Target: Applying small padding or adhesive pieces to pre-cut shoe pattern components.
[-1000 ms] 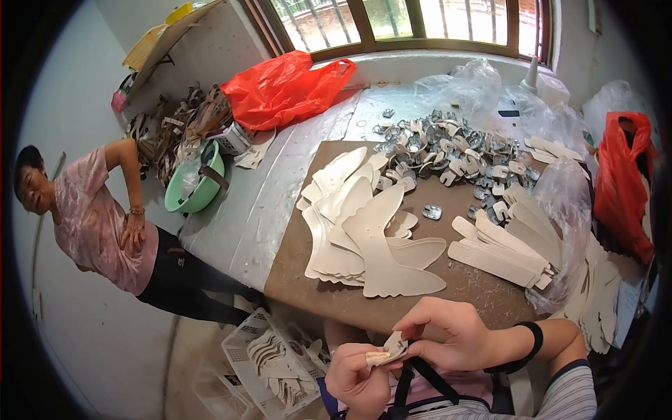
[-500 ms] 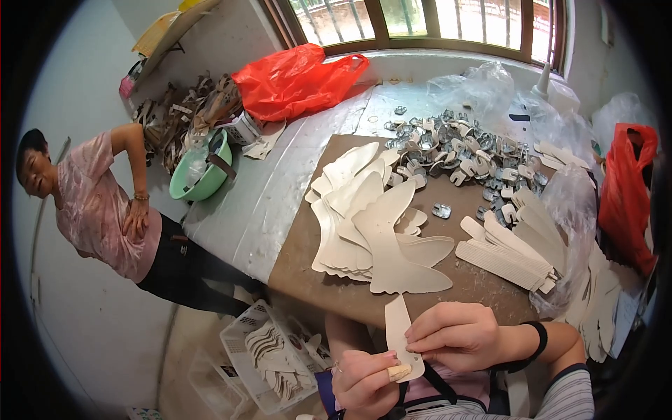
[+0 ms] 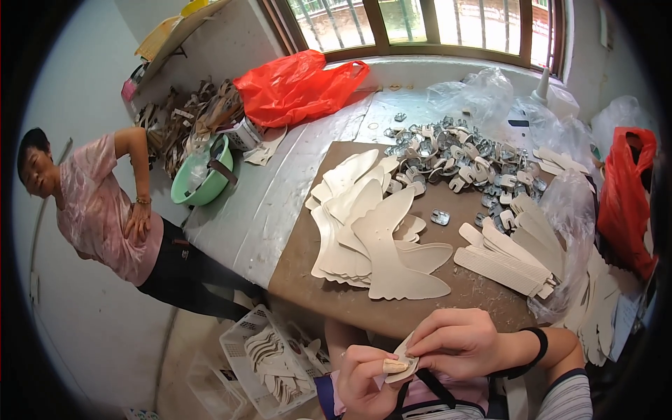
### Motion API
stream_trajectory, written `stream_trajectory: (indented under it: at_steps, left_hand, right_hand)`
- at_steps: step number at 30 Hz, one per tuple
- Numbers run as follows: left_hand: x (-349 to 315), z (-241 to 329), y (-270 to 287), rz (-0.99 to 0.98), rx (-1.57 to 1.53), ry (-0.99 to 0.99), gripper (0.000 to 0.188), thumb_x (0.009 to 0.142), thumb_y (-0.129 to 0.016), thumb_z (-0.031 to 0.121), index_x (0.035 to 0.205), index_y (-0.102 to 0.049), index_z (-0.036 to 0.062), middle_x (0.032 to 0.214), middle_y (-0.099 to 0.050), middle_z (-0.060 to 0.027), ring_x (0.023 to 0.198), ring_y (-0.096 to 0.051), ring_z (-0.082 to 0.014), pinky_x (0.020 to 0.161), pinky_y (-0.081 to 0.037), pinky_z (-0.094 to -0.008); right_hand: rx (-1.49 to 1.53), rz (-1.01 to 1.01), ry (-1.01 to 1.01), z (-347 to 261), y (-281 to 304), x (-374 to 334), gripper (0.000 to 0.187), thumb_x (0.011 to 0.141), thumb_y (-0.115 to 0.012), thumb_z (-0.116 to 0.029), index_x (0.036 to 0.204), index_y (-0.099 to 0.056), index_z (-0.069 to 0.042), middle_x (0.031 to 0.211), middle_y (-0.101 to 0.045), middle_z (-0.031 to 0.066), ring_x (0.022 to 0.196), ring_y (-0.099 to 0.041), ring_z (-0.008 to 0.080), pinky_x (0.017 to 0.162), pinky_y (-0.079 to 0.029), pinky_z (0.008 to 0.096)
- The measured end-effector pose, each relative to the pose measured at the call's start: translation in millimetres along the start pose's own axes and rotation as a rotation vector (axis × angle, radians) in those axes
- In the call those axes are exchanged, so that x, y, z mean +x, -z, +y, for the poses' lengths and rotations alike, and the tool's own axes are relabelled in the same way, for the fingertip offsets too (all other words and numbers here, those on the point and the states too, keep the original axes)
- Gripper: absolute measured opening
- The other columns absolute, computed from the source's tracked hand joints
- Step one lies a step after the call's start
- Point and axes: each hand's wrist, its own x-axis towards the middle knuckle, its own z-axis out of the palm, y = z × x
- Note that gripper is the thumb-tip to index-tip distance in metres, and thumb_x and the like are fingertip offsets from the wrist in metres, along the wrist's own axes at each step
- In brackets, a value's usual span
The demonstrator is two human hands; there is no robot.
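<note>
Low at the front, my left hand (image 3: pixel 365 383) and my right hand (image 3: pixel 458 341) pinch one cream strip-shaped piece (image 3: pixel 400 378) between them. The strip looks foreshortened, its upper end bent or tilted away. A tan, ridged wrapping (image 3: pixel 395 366) sits at my left thumb against the strip. On the brown board just beyond my hands lies a stack of cream wing-shaped pieces (image 3: pixel 386 238). To its right is a pile of long cream strips (image 3: pixel 500 262). Behind these, many metal clips with cream tabs (image 3: pixel 455 157) lie heaped, and one loose clip (image 3: pixel 440 218) lies apart.
The brown work board (image 3: pixel 308 269) reaches close to my lap. A white crate (image 3: pixel 234 350) of cut pieces stands below left. Red bags (image 3: pixel 294 87), clear plastic bags (image 3: pixel 570 224) and a green basin (image 3: pixel 210 185) surround the work. Another person (image 3: pixel 105 203) stands at left.
The strip between my fingers has tipped from standing upright to a foreshortened, folded-looking position. My hands have come slightly closer together. The view has shifted a little.
</note>
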Motion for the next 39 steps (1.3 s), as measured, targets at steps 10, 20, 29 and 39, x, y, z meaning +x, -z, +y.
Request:
stream_trajectory:
  at_steps: [10,20,29,39]
  left_hand:
    - [-1.2,-18.2,4.2,-0.085,-0.132,-0.046,0.027,0.064,-0.073,-0.008,0.085,-0.061,0.0063,0.086,-0.053,-0.0067,0.079,-0.056,-0.0228,0.067,-0.046,-0.0285]
    - [-23.2,-21.1,2.0,-0.059,-0.198,0.039,0.021,0.088,-0.066,0.013,0.105,-0.061,0.0013,0.102,-0.059,-0.0131,0.091,-0.058,-0.0234,0.077,-0.047,-0.0327]
    - [69.0,-76.9,-19.0,-0.009,0.217,0.274,0.054,0.080,-0.075,0.018,0.124,-0.052,-0.0022,0.088,-0.060,-0.0104,0.079,-0.061,-0.0214,0.072,-0.049,-0.0317]
    - [87.8,-119.1,-39.1,-0.068,0.236,0.510,0.044,0.084,-0.068,0.010,0.124,-0.051,-0.0019,0.095,-0.054,-0.0115,0.084,-0.058,-0.0191,0.075,-0.048,-0.0305]
  right_hand:
    - [-0.073,0.041,0.128,5.5,-2.7,3.2,0.023,0.067,-0.076,0.000,0.089,-0.069,-0.002,0.088,-0.064,0.0074,0.072,-0.063,0.0211,0.059,-0.051,0.0301]
    - [-0.130,0.039,0.184,8.6,-10.0,-8.4,0.020,0.066,-0.073,0.003,0.086,-0.067,0.000,0.087,-0.064,0.0087,0.074,-0.064,0.0233,0.061,-0.054,0.0315]
    - [0.016,0.198,-0.158,9.6,26.7,11.3,0.015,0.073,-0.073,0.005,0.087,-0.067,0.002,0.088,-0.067,0.0101,0.070,-0.064,0.0156,0.062,-0.053,0.0276]
    - [0.792,0.299,-0.613,40.5,42.7,10.8,0.011,0.086,-0.067,-0.003,0.094,-0.064,0.005,0.094,-0.067,0.0112,0.086,-0.066,0.0163,0.077,-0.058,0.0307]
